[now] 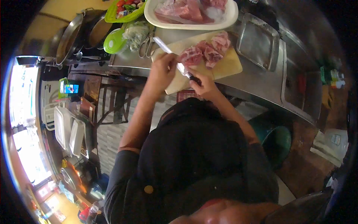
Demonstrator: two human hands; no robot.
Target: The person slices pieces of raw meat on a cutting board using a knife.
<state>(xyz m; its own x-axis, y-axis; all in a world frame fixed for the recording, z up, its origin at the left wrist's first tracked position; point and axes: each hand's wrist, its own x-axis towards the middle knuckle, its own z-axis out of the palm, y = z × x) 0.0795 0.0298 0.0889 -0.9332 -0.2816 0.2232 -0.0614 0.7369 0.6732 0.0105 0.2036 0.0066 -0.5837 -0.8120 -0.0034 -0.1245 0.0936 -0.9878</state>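
Observation:
My right hand is closed around the black handle of a knife over the near side of the cutting board. My left hand has its fingers curled in at the blade. A pale, shiny length of what looks like the same blade sticks out beyond these fingers, up and to the left; the stretch between is hidden. Pieces of raw meat lie on the board, just beyond the knife. More raw meat fills a white tub behind the board.
Left of the board are scissors, a clear plastic bag, a green lid and a green basket of vegetables. A metal tray stands right, near the sink. Pans stand far left.

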